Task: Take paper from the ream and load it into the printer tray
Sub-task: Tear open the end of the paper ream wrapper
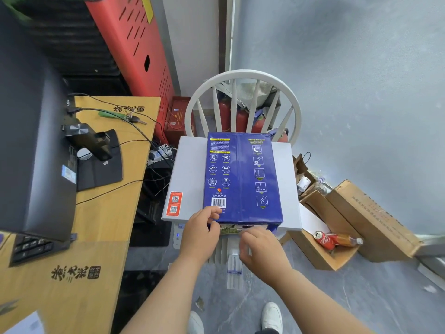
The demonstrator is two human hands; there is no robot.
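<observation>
A white printer (286, 165) carries a blue ream of paper (243, 177), which lies flat on its lid. Left of the printer stands a wooden desk (108, 213); on it rest a dark monitor (31, 141) on its stand (96, 155), a keyboard (31, 247) and keys (134, 119). Right of the printer, on the grey floor (361, 297), sit open cardboard boxes (337, 227), one holding a red can (322, 239) and a bottle (346, 240).
</observation>
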